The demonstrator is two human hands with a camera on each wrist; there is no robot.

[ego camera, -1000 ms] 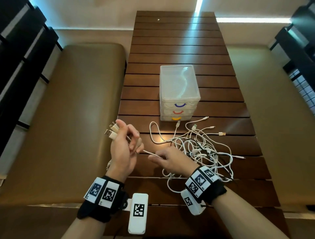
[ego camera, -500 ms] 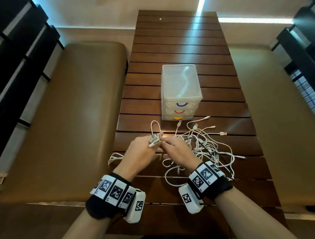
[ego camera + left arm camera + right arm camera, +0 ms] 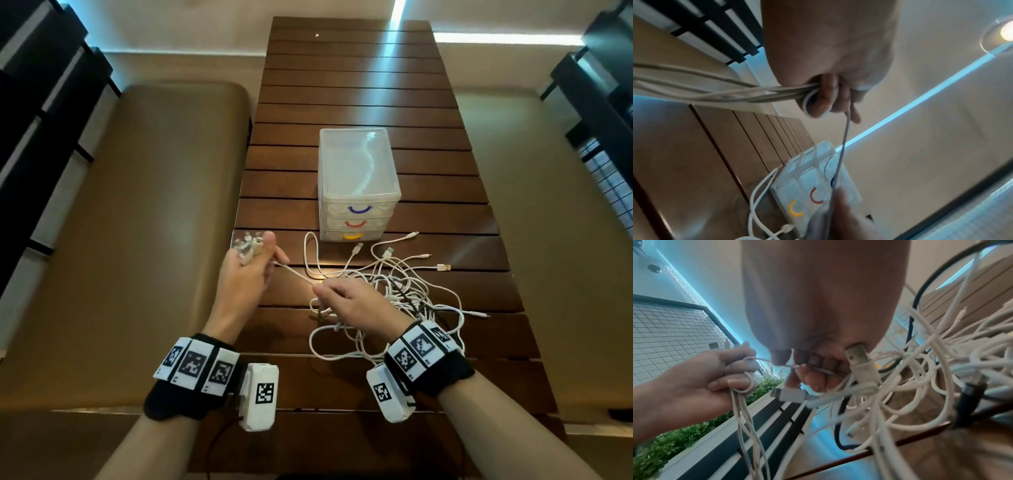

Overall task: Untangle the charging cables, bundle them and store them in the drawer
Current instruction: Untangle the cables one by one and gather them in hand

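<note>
pulling one white cable (image 3: pixel 294 274) taut btwn both hands, just in front of the drawer unit (image 3: pixel 358 192). l hand (image 3: pixel 245 274) fisted on gathered plug ends; r hand (image 3: pixel 349 305) pinching the strand at the tangle (image 3: pixel 404 291). cords judged light, limp, snag-prone; best gripped near plugs. held strand's long axis runs left-right across the unit's front.

No readable text, only square coded markers on wrist bands (image 3: pixel 197 365)

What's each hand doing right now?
Left hand: grips a bunch of white cable ends.
Right hand: pinches a single white cable running from the left hand.
</note>
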